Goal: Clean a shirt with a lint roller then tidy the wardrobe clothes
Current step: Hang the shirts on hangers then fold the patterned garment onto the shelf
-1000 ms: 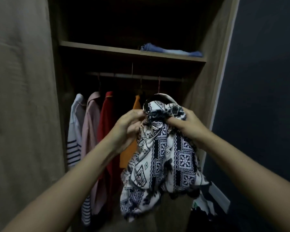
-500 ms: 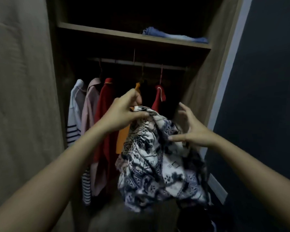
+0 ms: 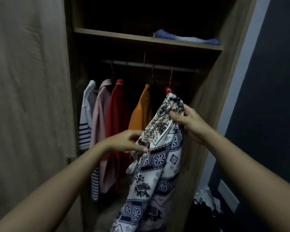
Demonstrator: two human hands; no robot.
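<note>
An open wooden wardrobe [image 3: 208, 101] fills the middle — its inside dark, its door [image 3: 28, 97] swung out on the left, pale brown and faintly grained. A shelf [image 3: 117, 36] crosses near the top, with a metal rail [image 3: 149, 65] just below it. To the right stands a dark blue-grey wall [image 3: 271, 97] edged by a pale strip [image 3: 251, 52]. The light is dim throughout.

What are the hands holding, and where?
The patterned shirt: right hand bunches its top end, left hand pinches the edge lower down.
</note>
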